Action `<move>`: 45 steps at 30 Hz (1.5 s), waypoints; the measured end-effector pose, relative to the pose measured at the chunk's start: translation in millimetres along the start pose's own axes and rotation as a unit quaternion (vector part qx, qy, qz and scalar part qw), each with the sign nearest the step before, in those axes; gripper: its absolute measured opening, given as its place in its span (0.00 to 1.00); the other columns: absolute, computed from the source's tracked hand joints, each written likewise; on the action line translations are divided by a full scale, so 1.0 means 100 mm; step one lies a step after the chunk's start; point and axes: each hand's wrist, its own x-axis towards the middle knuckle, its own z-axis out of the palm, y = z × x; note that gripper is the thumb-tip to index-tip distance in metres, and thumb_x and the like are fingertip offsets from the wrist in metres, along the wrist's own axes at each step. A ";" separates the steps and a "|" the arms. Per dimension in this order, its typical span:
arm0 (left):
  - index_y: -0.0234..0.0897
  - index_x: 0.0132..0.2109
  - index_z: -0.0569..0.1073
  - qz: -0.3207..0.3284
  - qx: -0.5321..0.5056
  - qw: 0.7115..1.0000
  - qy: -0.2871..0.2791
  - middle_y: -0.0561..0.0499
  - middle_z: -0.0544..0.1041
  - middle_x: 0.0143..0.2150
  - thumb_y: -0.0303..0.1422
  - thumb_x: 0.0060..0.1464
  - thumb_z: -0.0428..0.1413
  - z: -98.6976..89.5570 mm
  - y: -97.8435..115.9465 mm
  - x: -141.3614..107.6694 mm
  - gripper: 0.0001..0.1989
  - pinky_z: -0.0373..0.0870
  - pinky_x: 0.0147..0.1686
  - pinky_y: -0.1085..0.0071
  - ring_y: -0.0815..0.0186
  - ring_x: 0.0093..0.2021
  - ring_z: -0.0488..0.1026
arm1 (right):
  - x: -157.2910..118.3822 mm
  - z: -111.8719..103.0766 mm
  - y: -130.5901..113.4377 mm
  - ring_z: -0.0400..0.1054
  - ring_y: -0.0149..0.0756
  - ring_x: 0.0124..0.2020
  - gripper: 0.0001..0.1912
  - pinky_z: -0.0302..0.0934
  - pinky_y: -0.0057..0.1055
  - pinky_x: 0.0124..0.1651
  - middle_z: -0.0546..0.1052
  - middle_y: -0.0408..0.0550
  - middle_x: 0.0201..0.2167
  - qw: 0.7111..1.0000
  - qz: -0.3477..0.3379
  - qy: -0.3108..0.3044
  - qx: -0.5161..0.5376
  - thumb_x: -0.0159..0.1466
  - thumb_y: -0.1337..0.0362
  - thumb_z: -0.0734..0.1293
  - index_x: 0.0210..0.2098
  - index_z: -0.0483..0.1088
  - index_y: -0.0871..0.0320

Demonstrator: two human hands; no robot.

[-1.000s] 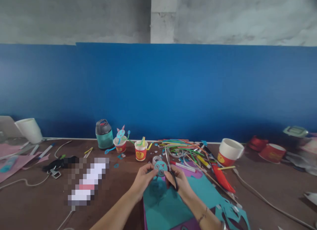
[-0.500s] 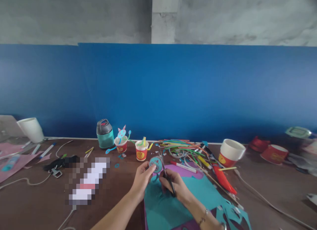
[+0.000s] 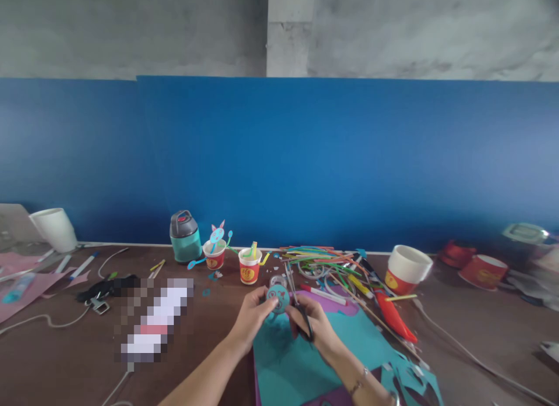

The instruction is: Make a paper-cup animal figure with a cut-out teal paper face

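Observation:
My left hand (image 3: 248,317) pinches a round turquoise paper face (image 3: 278,300) with reddish and white markings, thumb on its front. My right hand (image 3: 318,325) holds a pair of black-handled scissors (image 3: 308,330), blades pointing up and away beside the disc. Its fingertips reach the right edge of the paper face. Beneath both hands lies a turquoise paper sheet (image 3: 314,359), over purple paper (image 3: 325,301). A clear roundish item (image 3: 277,280), perhaps a tape roll, shows just behind the disc.
Two decorated paper cups (image 3: 215,257) stand ahead, near a teal-and-grey container (image 3: 186,243). Several coloured pipe cleaners (image 3: 327,260) are heaped right of centre, by a large cup (image 3: 406,269) and a red pouch (image 3: 395,317). Cut turquoise scraps (image 3: 410,380) lie at front right; a blurred, pixelated object (image 3: 159,318) lies left.
The paper face has moved slightly down and right, revealing the clear roundish item behind it. My right fingertips have come up to the disc's edge, and the scissors have shifted slightly right.

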 end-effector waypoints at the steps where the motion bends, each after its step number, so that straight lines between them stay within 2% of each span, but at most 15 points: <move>1: 0.32 0.28 0.74 0.001 0.019 1.000 -0.012 0.53 0.71 0.22 0.41 0.39 0.64 0.01 0.01 -0.01 0.15 0.58 0.26 0.75 0.69 0.24 0.64 | 0.00 -0.01 0.00 0.55 0.24 0.12 0.18 0.49 0.22 0.17 0.65 0.37 0.10 1.000 -0.005 0.014 0.004 0.52 0.50 0.69 0.26 0.66 0.60; 3: 0.32 0.27 0.75 0.003 0.045 0.999 -0.028 0.53 0.72 0.23 0.41 0.39 0.64 0.03 0.04 -0.02 0.15 0.60 0.28 0.74 0.68 0.26 0.65 | 0.01 -0.03 0.01 0.55 0.25 0.12 0.18 0.49 0.22 0.16 0.65 0.37 0.09 0.999 -0.012 0.031 0.009 0.52 0.50 0.69 0.25 0.65 0.59; 9: 0.33 0.25 0.72 -0.010 0.021 1.000 0.009 0.57 0.66 0.18 0.43 0.39 0.64 0.06 0.04 -0.05 0.16 0.54 0.23 0.76 0.73 0.20 0.58 | 0.02 -0.02 0.05 0.57 0.26 0.11 0.18 0.50 0.23 0.16 0.64 0.36 0.09 1.000 -0.006 0.002 0.007 0.51 0.51 0.69 0.27 0.69 0.61; 14: 0.32 0.30 0.76 -0.022 0.027 0.999 -0.010 0.59 0.62 0.17 0.42 0.40 0.64 0.05 0.02 -0.04 0.16 0.49 0.21 0.76 0.75 0.18 0.52 | 0.02 -0.01 0.04 0.56 0.26 0.11 0.16 0.49 0.23 0.16 0.64 0.36 0.09 1.000 -0.005 0.006 0.018 0.51 0.53 0.69 0.27 0.69 0.61; 19: 0.31 0.30 0.76 -0.023 -0.017 0.999 -0.017 0.57 0.65 0.18 0.40 0.40 0.64 0.07 0.03 -0.05 0.15 0.48 0.20 0.77 0.75 0.18 0.53 | 0.00 -0.01 0.04 0.56 0.25 0.11 0.15 0.49 0.22 0.16 0.65 0.37 0.09 1.000 0.003 0.016 0.027 0.51 0.54 0.69 0.25 0.67 0.60; 24: 0.32 0.28 0.74 -0.030 -0.057 0.998 -0.005 0.58 0.65 0.17 0.41 0.40 0.64 0.11 0.06 -0.07 0.16 0.52 0.20 0.77 0.75 0.18 0.56 | -0.01 0.02 0.02 0.58 0.26 0.11 0.15 0.49 0.22 0.16 0.66 0.36 0.10 0.999 0.019 -0.026 0.002 0.52 0.54 0.69 0.28 0.68 0.60; 30: 0.33 0.27 0.72 0.013 -0.088 0.995 0.038 0.56 0.70 0.21 0.39 0.40 0.64 0.09 0.08 -0.04 0.14 0.58 0.23 0.78 0.72 0.22 0.64 | -0.03 0.03 -0.03 0.58 0.25 0.13 0.14 0.49 0.21 0.17 0.67 0.37 0.12 0.998 0.038 -0.047 0.011 0.52 0.55 0.69 0.27 0.66 0.60; 37: 0.33 0.24 0.70 0.046 -0.071 0.994 0.068 0.61 0.61 0.16 0.39 0.40 0.63 0.10 0.13 -0.06 0.15 0.49 0.18 0.79 0.78 0.16 0.52 | -0.02 0.03 0.01 0.57 0.23 0.12 0.14 0.49 0.20 0.15 0.65 0.35 0.10 0.996 0.043 -0.072 0.010 0.52 0.56 0.70 0.26 0.66 0.60; 45: 0.34 0.24 0.68 0.048 -0.060 0.995 0.061 0.61 0.61 0.17 0.38 0.42 0.62 0.09 0.10 -0.04 0.14 0.46 0.17 0.79 0.77 0.17 0.51 | -0.02 0.03 0.04 0.58 0.24 0.11 0.15 0.49 0.20 0.14 0.65 0.35 0.10 0.996 0.048 -0.075 0.008 0.51 0.55 0.71 0.26 0.66 0.60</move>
